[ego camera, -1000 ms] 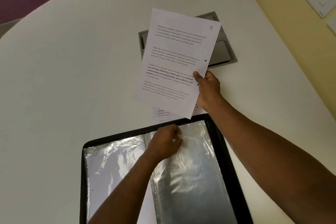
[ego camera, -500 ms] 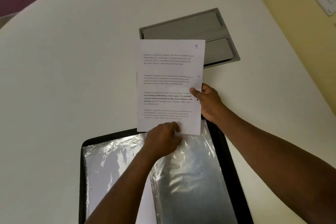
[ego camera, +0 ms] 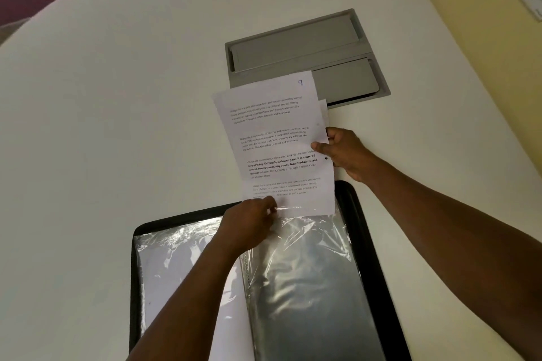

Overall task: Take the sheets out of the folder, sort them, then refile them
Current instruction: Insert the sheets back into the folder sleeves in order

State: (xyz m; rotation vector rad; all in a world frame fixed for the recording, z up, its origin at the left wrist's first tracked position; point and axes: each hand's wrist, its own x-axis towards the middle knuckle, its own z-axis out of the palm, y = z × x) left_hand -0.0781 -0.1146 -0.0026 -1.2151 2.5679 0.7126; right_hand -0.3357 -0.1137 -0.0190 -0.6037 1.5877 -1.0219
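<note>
A person's right hand (ego camera: 341, 152) pinches the edge of a white printed sheet marked "9" (ego camera: 278, 143), thumb on top, its lower edge at the mouth of a clear plastic sleeve (ego camera: 305, 275) in the open black folder (ego camera: 366, 243) on the white table (ego camera: 102, 126) — apparently refiling. The left hand (ego camera: 249, 226), fingers (ego camera: 271, 209) curled, grips the sleeve's top edge, likely to hold it open. Another sheet edge shows behind — over a grey recessed hatch (ego camera: 299, 47).
</note>
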